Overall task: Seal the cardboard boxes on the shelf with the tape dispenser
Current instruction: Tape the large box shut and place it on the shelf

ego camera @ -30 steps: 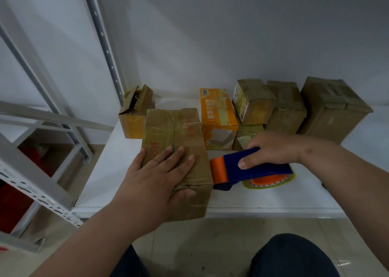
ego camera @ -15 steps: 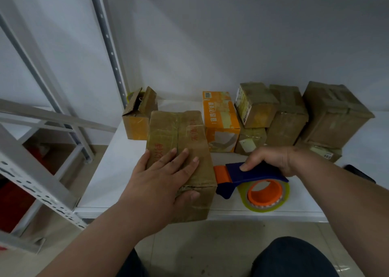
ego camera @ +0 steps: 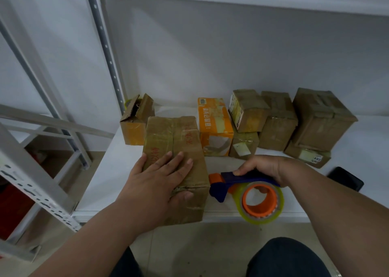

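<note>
A long brown cardboard box [ego camera: 174, 142] with red lettering lies at the front edge of the white shelf [ego camera: 117, 171]. My left hand [ego camera: 155, 184] rests flat on its near end, fingers spread, thumb over the front face. Just right of that box, my right hand [ego camera: 267, 169] grips the blue handle of the tape dispenser [ego camera: 237, 182]. Its orange core and clear tape roll [ego camera: 261, 203] hang over the shelf's front edge. The orange blade end points at the box.
Behind stand a small open-flapped box [ego camera: 134, 125], an orange printed box [ego camera: 214, 127] and several brown boxes [ego camera: 315, 118] stacked at the right. A black object [ego camera: 345, 181] lies at the shelf's right. A grey metal upright [ego camera: 105, 51] and rack frame [ego camera: 31, 179] stand left.
My right hand has lifted the tape dispenser off the shelf and tilted it so the roll faces me. My left hand stayed on the box.
</note>
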### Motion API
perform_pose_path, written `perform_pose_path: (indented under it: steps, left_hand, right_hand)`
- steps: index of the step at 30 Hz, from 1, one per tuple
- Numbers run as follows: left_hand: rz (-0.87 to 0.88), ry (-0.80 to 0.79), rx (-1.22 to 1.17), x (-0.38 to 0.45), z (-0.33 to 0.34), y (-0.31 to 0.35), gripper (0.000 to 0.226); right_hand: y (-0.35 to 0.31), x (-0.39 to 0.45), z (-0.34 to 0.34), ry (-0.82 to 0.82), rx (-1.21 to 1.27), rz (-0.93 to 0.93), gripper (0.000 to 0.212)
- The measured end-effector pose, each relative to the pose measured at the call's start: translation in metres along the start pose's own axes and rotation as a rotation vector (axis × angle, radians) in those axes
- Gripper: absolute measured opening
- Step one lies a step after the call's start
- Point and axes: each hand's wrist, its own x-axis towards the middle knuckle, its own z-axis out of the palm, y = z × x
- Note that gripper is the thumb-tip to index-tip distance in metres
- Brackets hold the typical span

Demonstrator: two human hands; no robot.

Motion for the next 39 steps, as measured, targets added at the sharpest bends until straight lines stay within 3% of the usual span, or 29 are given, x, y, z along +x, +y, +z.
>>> perform_pose_path:
  steps: [4,10,13,17,20,27,34,39]
  left_hand:
    - [0.014,-0.031,-0.005,-0.001,-0.006,0.002,0.057]
    - [0.023,-0.062,0.016,-0.005,-0.016,0.008,0.05]
    - [0.008,0.055,0.02,-0.003,-0.018,0.024,0.055]
    - [-0.106,0.1,-0.078,0.005,-0.004,0.047,0.084]
    - [-0.127,0.134,-0.056,0.007,0.0,0.048,0.079]
    - [-0.026,0.178,-0.149,-0.028,-0.008,0.033,0.069]
    - [0.206,0.326,-0.166,-0.046,0.012,-0.025,0.094]
    - [-0.126,0.347,0.021,-0.042,0.008,-0.041,0.094]
  right_hand:
    - [0.009,-0.003,0.002,0.102,-0.131,0.006,0.031]
    - [0.026,-0.012,-0.004,0.304,-0.081,-0.224,0.039]
    - [0.032,-0.023,-0.001,0.35,-0.103,-0.293,0.037]
    - [0.037,-0.029,0.014,0.43,-0.14,-0.326,0.038]
    - [0.044,-0.031,0.023,0.47,-0.097,-0.362,0.04]
    - [0.06,-0.041,0.025,0.595,0.095,-0.441,0.041]
    - [0.067,-0.049,0.014,0.756,0.161,-0.437,0.041]
    - [0.063,-0.054,0.015,0.842,0.076,-0.428,0.041]
